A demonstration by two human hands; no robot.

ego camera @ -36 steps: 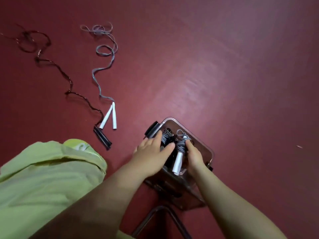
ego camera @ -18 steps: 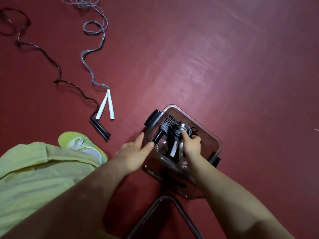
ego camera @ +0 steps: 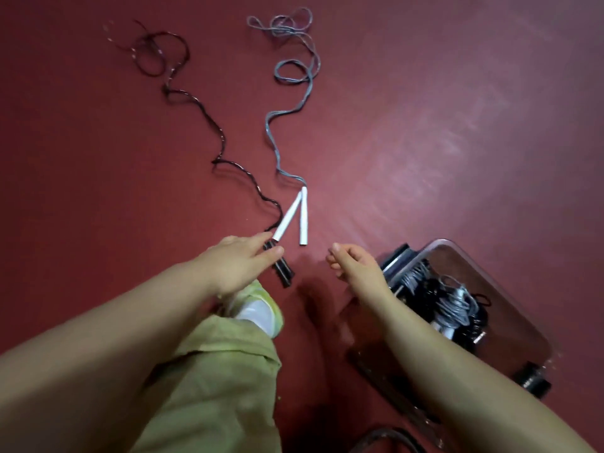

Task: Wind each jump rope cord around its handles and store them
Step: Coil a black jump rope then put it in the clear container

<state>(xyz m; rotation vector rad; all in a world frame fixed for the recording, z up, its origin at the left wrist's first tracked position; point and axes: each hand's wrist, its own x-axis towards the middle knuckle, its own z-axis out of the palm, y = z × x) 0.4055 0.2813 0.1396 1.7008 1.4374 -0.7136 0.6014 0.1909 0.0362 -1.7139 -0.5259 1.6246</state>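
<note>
Upper left, I see the black cord (ego camera: 202, 109) snaking down to the black handles (ego camera: 281, 269) at frame centre, their long axis running up-left to down-right. My left hand (ego camera: 238, 264) reaches them with fingers straight, touching but not gripping — it's the nearer hand. Just above lie the white handles (ego camera: 295, 217), grey cord (ego camera: 287, 93) trailing upward. My right hand (ego camera: 354, 263) hovers loosely curled, empty. Lower right, the clear storage bin (ego camera: 510, 308) holds wound ropes.

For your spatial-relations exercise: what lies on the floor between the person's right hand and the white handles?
In the head view, only bare red floor separates the right hand from the white handles.
</note>
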